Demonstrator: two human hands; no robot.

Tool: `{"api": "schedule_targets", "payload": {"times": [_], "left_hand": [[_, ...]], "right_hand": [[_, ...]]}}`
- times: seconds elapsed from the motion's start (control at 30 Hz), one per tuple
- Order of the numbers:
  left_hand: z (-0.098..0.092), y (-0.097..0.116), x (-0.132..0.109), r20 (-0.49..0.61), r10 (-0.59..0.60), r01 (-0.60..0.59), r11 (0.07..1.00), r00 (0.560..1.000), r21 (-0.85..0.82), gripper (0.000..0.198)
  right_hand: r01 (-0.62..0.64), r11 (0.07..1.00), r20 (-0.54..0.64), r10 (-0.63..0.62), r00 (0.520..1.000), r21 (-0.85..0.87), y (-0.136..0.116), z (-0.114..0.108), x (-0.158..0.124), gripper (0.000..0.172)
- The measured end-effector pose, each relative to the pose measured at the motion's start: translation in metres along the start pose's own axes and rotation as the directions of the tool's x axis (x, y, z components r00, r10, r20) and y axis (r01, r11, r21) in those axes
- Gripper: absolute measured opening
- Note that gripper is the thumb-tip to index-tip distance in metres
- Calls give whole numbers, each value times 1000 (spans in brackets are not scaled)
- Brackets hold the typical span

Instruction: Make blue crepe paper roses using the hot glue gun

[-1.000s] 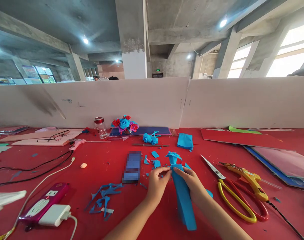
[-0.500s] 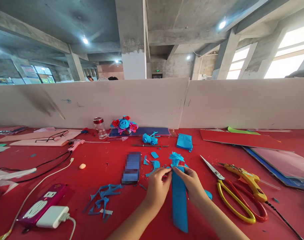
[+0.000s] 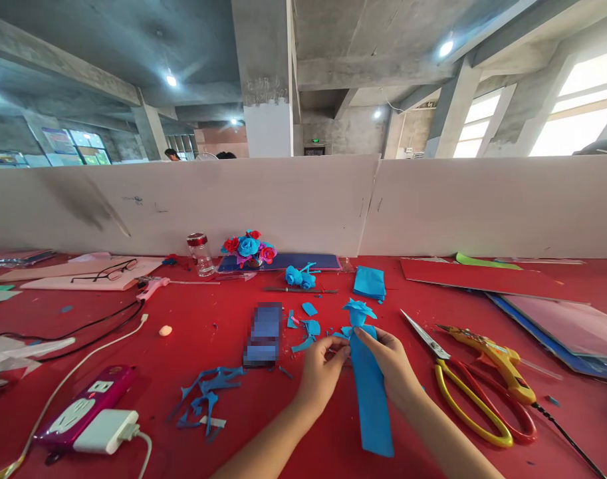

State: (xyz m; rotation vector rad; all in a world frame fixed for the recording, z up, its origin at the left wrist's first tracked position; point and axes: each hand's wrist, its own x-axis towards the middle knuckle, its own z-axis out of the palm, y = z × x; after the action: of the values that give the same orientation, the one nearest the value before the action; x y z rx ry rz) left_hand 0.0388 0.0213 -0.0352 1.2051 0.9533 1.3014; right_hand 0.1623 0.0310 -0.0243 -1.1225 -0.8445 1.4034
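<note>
A blue crepe-paper flower [image 3: 359, 310] stands upright with its ruffled petals just beyond my fingertips. From below it a long flat blue paper strip [image 3: 373, 412] hangs down toward me. My right hand [image 3: 393, 359] pinches the strip's upper end at the flower's base, thumb on top. Close by on the left, my left hand [image 3: 319, 372] has thumb and forefinger pinched together beside the strip's edge. A bit of blue paper shows behind those fingers, but what lies between them is hidden.
Scissors [image 3: 443, 372] and a yellow glue gun [image 3: 497, 352] lie at right. A phone [image 3: 263, 332], blue scraps [image 3: 203, 399] and a power strip [image 3: 86, 406] are at left. Farther back are blue paper squares [image 3: 369, 283], finished flowers [image 3: 248, 247] and a glass bottle [image 3: 200, 256].
The flower now stands more upright and clear of my fingers. The strip's lower end has swung to the right, and both hands have shifted slightly right.
</note>
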Motion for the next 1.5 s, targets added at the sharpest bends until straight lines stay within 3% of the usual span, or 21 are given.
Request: {"api": "schedule_targets", "payload": {"times": [0.27,0.43,0.7,0.93,1.1,1.5], "left_hand": [[1,-1,0,-28,-40,39,999,999,-34,23],[1,-1,-2,-4,-53,53,997,999,-63,26],[1,6,1,-56,-89,84,993,994,-85,29],[0,7,2,-68,-43,43,999,997,-2,26],[0,7,3,-91,-45,42,999,995,-34,28],[-6,8,5,-41,-4,6,999,999,46,25]], "right_hand": [[-56,998,51,55,997,4,3,-1,1,29],[-25,999,36,27,999,-30,1,-1,0,33],[27,994,11,-26,1000,-107,-4,5,-5,37],[52,987,5,-52,999,-154,-8,6,-9,37],[69,979,28,-65,997,-190,-10,8,-11,36],[104,962,65,-90,994,-253,-10,10,-11,36]]}}
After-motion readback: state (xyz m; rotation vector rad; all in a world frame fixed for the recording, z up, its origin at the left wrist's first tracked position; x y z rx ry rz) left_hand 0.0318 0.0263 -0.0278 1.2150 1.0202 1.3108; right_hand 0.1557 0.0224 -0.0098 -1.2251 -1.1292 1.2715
